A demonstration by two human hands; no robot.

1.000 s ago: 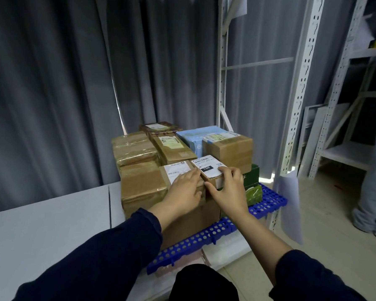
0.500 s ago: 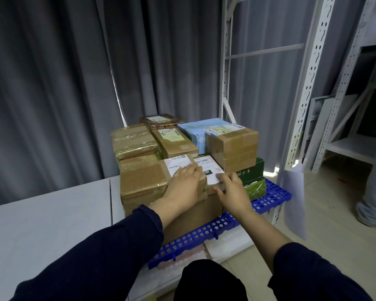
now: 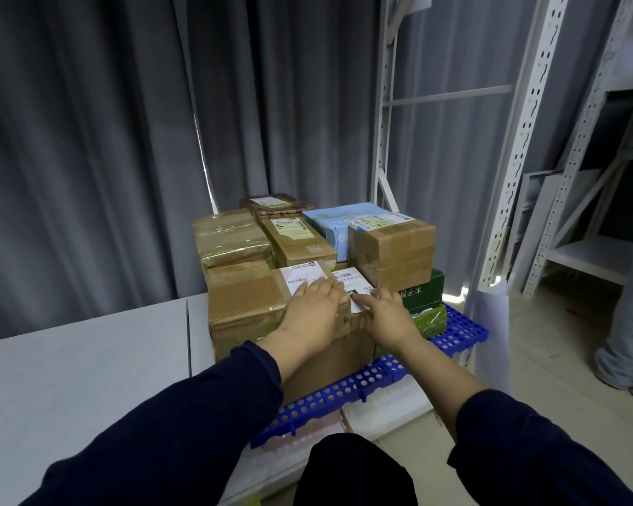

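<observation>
**Q:** Cardboard parcel (image 3: 357, 286), white label: position?
**A:** Front of box stack (image 3: 231, 239) on blue pallet (image 3: 461, 334), between both hands. Left hand (image 3: 315, 308) flat, fingers straight, touching its left edge. Right hand (image 3: 388, 315) touches the label; grip cannot be told.

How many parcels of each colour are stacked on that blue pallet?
Brown cardboard boxes: 6
Dark patterned box: 1
Light blue box: 1
Green packages: 2
Total: 10 showing; any hidden underneath cannot be counted.
</observation>
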